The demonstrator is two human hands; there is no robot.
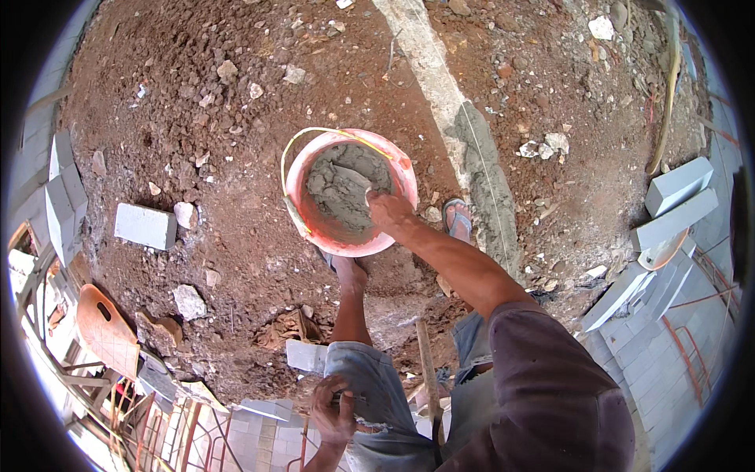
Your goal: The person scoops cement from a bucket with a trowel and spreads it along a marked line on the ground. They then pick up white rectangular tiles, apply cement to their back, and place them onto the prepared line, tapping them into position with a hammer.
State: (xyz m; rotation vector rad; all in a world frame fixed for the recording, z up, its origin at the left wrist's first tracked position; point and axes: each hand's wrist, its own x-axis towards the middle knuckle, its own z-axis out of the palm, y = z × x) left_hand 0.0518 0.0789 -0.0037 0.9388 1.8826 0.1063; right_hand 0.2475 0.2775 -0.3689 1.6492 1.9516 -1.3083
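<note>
A pink bucket (299,193) with a yellow handle sits on the dirt by my feet, partly filled with grey wet mortar (334,212). My right hand (389,211) grips a trowel (352,179) whose blade is in the mortar. Low in the view, at my left thigh, my left hand (334,409) has loosely bent fingers, slightly apart, with nothing visible in them. Just right of the bucket a long strip of fresh grey mortar (491,197) with a thin string along it continues from a paler concrete strip (413,55).
Rubble dots the dirt (197,134). Light grey blocks lie at left (145,226) and right (672,220). An orange plastic piece (106,330) lies lower left, near metal scaffolding. A wooden stick (429,370) is between my legs; a long pole (671,94) lies far right.
</note>
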